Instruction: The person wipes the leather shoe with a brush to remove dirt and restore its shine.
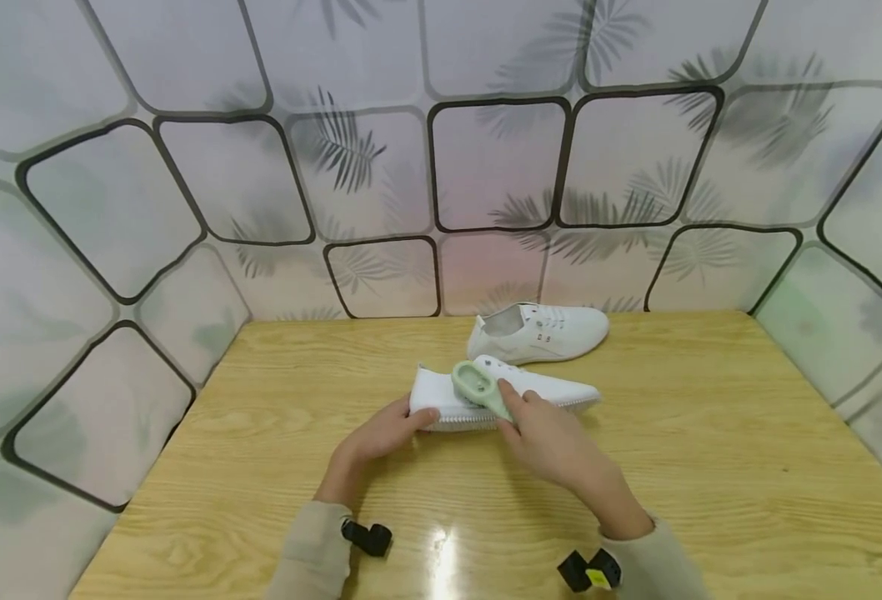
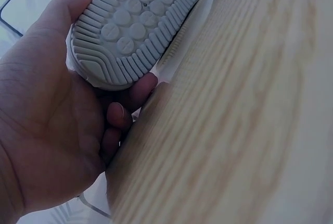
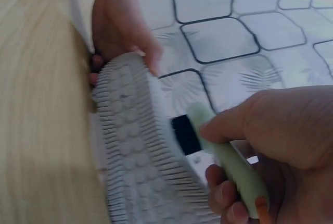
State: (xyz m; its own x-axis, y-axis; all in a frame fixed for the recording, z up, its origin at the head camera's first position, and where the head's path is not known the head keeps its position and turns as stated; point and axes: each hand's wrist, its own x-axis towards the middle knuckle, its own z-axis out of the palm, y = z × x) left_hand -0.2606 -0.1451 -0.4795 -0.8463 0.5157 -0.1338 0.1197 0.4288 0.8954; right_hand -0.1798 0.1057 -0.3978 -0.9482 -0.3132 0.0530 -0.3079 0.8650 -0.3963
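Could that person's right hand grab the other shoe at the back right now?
Probably not as it is: the right hand is gripping a green brush, and the near shoe, held by the left hand, lies between it and the far shoe.

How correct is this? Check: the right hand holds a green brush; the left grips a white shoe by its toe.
Wrong end: the head view shows the left hand gripping the white shoe by its heel, while the right hand holds the green brush.
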